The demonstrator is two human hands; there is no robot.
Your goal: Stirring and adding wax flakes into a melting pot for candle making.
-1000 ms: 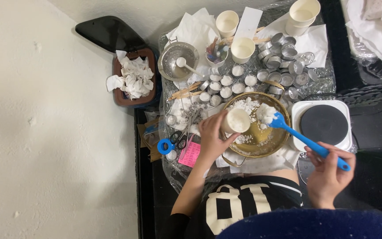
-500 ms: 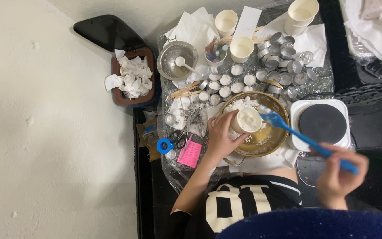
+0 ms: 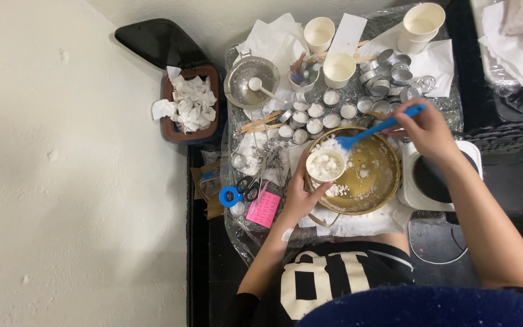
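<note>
Overhead view of a crowded worktable. A small white paper cup (image 3: 325, 165), filled nearly to the rim with white waxy flakes, is held over the 9 o'clock edge of a shallow brass-coloured bowl (image 3: 378, 181). The left hand (image 3: 298, 197) is closed around the cup from below, at about 7 o'clock of it, fingers wrapped on its wall. A blue spatula (image 3: 378, 127) is gripped at its handle end by the right hand (image 3: 426, 128), fingers shut on it; the blade rests at the cup's 1 o'clock rim — touching the flakes there.

Loose white flakes (image 3: 364, 174) are scattered across the bowl's floor. At 12 o'clock of the bowl, small round tins (image 3: 316, 110) with pale filling are set in rows; empty metal tins (image 3: 388, 72) are heaped at 1 o'clock. Beyond these stand larger paper cups (image 3: 319, 31). A metal strainer bowl (image 3: 250, 82) holding a spoon lies at 10 o'clock, and a brown bin (image 3: 208, 79) of crumpled tissue at 9 o'clock, off the table. A white hotplate (image 3: 411, 197) sits just beside the bowl at 3 o'clock.
</note>
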